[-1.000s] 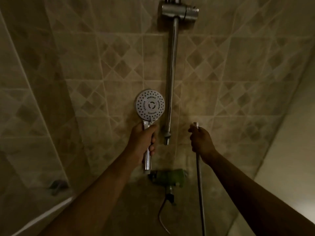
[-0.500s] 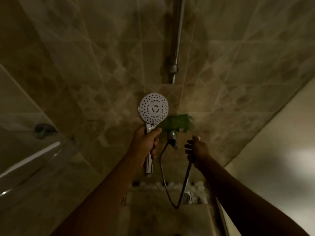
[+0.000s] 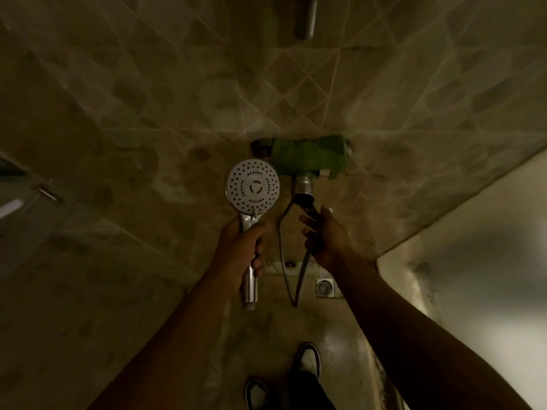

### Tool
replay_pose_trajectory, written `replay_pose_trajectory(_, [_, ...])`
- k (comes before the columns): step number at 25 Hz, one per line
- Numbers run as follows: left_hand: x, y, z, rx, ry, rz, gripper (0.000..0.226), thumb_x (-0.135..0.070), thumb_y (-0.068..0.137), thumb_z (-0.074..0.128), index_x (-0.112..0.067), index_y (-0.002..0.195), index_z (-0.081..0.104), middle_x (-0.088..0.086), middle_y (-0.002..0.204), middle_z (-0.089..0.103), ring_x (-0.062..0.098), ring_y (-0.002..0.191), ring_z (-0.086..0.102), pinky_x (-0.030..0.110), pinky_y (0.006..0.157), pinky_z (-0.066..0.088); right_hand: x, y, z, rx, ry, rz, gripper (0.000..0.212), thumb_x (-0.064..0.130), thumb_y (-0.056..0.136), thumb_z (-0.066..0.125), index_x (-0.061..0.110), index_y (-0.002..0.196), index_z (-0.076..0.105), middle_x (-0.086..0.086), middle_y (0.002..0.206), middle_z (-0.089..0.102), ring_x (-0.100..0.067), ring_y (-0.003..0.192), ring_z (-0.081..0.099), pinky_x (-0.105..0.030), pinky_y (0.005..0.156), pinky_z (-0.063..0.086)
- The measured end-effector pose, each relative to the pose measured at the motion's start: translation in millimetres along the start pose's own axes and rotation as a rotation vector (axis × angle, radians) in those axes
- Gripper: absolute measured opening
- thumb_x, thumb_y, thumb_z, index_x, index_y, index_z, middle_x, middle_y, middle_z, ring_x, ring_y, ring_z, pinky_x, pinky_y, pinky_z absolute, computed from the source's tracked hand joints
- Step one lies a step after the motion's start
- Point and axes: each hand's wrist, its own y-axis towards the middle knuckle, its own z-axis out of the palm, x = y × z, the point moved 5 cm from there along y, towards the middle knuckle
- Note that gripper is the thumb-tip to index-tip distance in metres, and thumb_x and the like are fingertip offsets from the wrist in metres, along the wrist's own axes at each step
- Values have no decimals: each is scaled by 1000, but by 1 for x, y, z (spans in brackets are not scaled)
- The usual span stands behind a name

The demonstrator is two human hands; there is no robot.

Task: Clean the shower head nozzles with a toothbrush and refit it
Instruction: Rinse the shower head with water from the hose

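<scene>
left grip: we're clenching the shower head handle
right grip: we're grasping the hose, near the mixer valve

no readable text, no labels, no brand marks, no numbers or signs anywhere, picture dim and blurred
</scene>
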Motion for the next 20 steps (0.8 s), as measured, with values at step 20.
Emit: replay_pose_trajectory(20, [48, 22, -1, -14, 47, -99, 17, -14, 94, 61, -14, 79, 53, 1, 52, 44, 14, 36, 33, 24, 42, 34, -16, 4, -16, 42, 22, 138, 42, 44, 103, 33, 14, 88, 58, 6, 48, 35, -10, 36, 25, -25, 40, 23])
